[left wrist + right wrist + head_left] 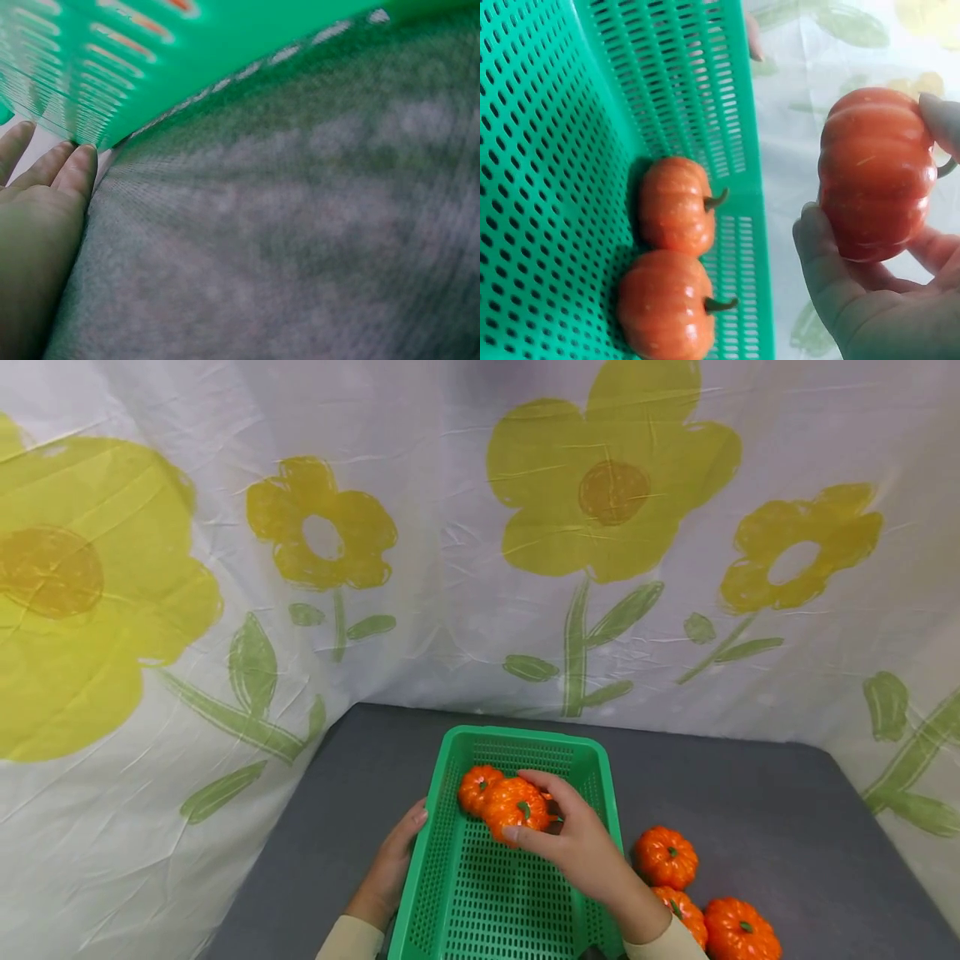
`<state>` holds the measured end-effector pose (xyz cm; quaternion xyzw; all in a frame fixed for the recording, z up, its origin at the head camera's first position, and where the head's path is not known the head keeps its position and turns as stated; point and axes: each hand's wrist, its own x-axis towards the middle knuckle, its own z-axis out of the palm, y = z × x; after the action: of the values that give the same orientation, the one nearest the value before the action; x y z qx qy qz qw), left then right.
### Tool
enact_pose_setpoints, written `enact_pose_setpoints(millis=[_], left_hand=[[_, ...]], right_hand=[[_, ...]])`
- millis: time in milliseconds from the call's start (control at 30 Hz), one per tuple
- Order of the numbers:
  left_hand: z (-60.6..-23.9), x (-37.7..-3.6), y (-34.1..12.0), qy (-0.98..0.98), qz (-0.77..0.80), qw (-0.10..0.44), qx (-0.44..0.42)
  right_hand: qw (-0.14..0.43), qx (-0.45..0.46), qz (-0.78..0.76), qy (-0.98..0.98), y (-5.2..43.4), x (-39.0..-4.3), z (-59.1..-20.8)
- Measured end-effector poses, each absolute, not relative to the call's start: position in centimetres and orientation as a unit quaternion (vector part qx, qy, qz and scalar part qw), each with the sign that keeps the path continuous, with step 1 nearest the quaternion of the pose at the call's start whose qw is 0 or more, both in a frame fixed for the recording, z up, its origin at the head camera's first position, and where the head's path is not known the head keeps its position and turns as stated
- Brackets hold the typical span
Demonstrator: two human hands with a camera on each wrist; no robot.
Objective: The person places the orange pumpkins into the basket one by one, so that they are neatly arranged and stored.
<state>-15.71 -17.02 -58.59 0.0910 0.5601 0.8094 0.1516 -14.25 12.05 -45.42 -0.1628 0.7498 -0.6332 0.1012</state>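
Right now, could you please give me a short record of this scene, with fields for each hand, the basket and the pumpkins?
Left hand: straight fingers rest against the outer left wall of the basket.
Right hand: grips one pumpkin above the basket.
Held pumpkin: orange, green stem, not yet set down.
Basket: green plastic with slotted walls and floor, on the grey table.
Pumpkins in basket: two, side by side at the far end.
Pumpkins on table: three, right of the basket.
Backdrop: white cloth with yellow flowers.
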Motion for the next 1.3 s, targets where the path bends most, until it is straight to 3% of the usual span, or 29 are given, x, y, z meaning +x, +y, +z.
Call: enact_pose_setpoints(millis=[633, 1300], left_hand=[[-58.4, -15.6, -16.8, 0.576, 0.802, 0.145, 0.062], [-58.3, -15.7, -16.8, 0.571, 0.804, 0.148, 0.074]], right_hand=[[0.111, -0.203, -0.608, 0.76, 9.6, -14.8, -45.9], [0.115, -0.221, -0.558, 0.791, 6.7, -17.5, -47.0]])
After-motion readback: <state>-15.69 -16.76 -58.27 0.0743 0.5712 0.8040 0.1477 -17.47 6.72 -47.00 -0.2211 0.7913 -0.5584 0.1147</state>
